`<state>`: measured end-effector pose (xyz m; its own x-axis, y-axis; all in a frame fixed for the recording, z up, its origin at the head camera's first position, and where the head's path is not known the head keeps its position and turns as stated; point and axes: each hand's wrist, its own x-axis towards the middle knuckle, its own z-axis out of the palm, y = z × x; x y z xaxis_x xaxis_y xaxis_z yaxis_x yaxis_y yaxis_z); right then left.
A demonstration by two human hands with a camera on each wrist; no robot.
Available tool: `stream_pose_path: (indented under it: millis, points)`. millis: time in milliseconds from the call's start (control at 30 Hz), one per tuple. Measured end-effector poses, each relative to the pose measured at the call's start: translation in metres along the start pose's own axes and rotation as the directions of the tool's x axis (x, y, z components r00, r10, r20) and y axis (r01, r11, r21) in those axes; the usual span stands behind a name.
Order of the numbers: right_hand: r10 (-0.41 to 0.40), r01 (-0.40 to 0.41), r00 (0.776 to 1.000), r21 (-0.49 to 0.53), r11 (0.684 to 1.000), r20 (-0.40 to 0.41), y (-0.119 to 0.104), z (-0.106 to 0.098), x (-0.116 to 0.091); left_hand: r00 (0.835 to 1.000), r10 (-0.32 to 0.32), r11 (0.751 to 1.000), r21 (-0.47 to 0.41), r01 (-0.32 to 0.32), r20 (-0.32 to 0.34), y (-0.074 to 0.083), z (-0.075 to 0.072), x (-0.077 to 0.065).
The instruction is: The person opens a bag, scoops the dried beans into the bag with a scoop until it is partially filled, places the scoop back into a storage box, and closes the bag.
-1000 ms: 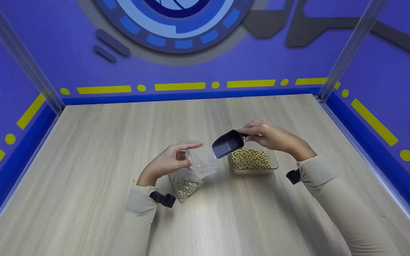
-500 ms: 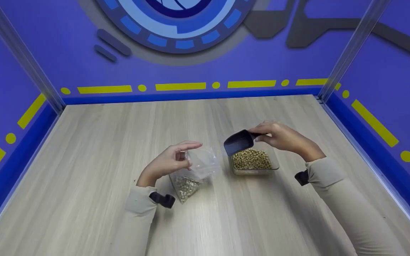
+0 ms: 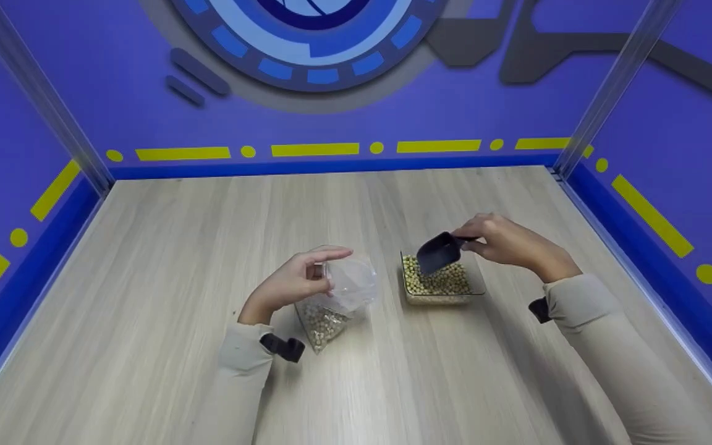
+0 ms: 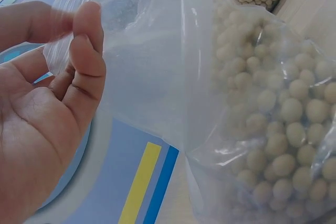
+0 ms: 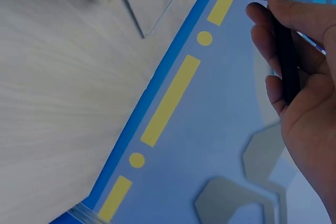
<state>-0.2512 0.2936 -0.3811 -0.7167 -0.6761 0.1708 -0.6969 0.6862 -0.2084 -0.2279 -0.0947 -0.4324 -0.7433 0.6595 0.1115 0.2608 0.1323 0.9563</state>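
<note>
Over the container (image 3: 439, 300) | black scoop (image 3: 438, 254) jutting from right fingers (image 5: 264, 44), handle (image 5: 286, 61) gripped | left fingers (image 4: 88, 65) hold clear bag (image 4: 144, 95)

Glossy plastic bag (image 3: 356, 283), smooth plastic scoop (image 3: 439, 252), wood-grain tabletop (image 3: 207, 228), cloth sleeves (image 3: 622, 352)

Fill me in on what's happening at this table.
A person's left-hand grip holds a clear plastic bag near its mouth, with pale round beans inside. The right-hand grip has a black scoop over a clear container of similar beans. Whether the scoop touches them is hard to tell.
</note>
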Motion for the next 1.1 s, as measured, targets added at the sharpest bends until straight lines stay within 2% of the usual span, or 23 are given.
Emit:
stream_pose_path:
  millis: [267,400,600,833,1100]
  points:
    - [0.036,-0.029,0.998,-0.143,0.989,0.047,0.0002,-0.0042,-0.0067,1.0,-0.012,1.0,-0.008,0.012,0.002,-0.0029,0.0014,-0.0001]
    - [0.008,-0.001,0.999,-0.214,0.977,0.036,0.0002,-0.0059,-0.0086,1.0,-0.016,1.0,0.005,0.016,0.0,-0.0046,0.0013,0.0002]
    - [-0.063,0.066,0.998,-0.316,0.946,0.017,0.0012,-0.0047,-0.0085,1.0,-0.015,1.0,0.006,0.015,0.002,-0.0044,0.0015,0.0002]
    - [-0.027,0.051,0.998,-0.408,0.911,0.063,-0.0013,-0.0043,-0.0065,1.0,-0.019,1.0,0.009,0.019,0.007,-0.0043,0.0022,0.0011]
    - [-0.031,0.063,0.997,-0.484,0.873,0.074,0.0001,-0.0017,-0.0071,1.0,-0.013,0.999,0.035,0.013,-0.002,-0.0029,0.0028,0.0023]
